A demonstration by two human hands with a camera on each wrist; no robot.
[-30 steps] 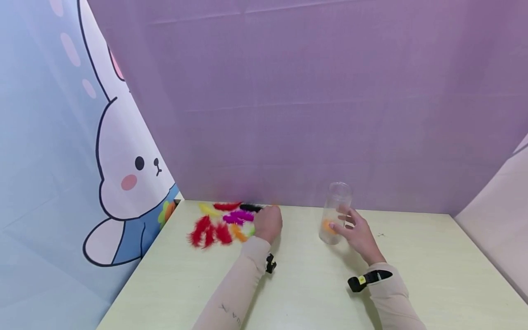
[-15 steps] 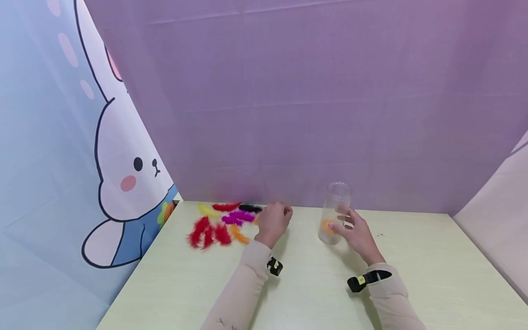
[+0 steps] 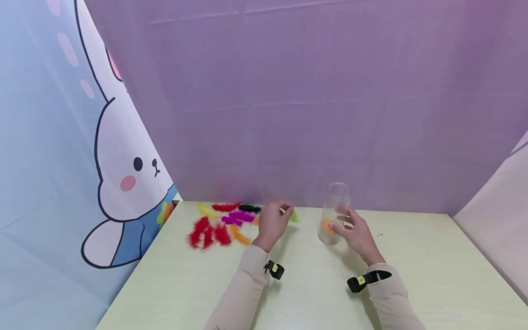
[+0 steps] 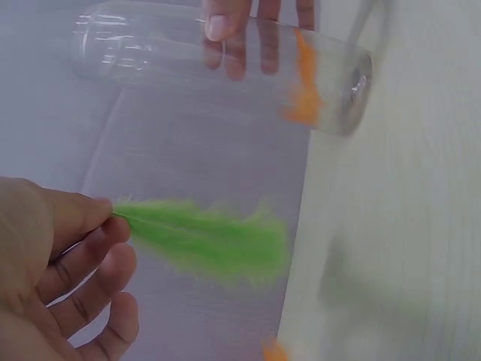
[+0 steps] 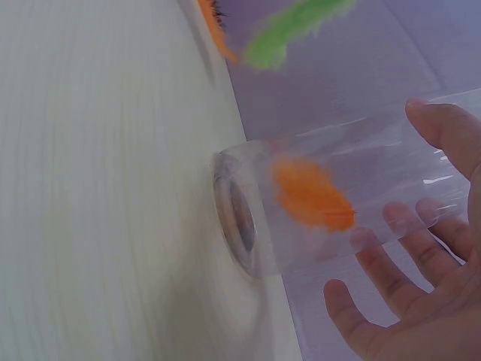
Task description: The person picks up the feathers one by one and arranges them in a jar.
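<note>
A green feather (image 4: 210,237) is pinched by its quill between the thumb and forefinger of my left hand (image 3: 273,224). In the head view only its green tip shows past the fingers, left of a tall clear jar (image 3: 335,201). The jar stands upright on the table, and my right hand (image 3: 358,233) holds it from the right, thumb on the near side and fingers round the back. Inside, near the bottom, lies an orange feather (image 5: 312,194). The right wrist view shows the green feather (image 5: 297,34) hanging apart from the jar.
Left of my left hand lie red feathers (image 3: 202,233), a purple feather (image 3: 238,217), a yellow feather (image 3: 208,210), a black feather (image 3: 250,208) and an orange feather (image 3: 239,235). A purple cloth (image 3: 305,105) rises behind the pale table (image 3: 305,284).
My left hand has lifted the green feather away from the pile and moved right, towards the jar. The right hand and the jar have stayed in place.
</note>
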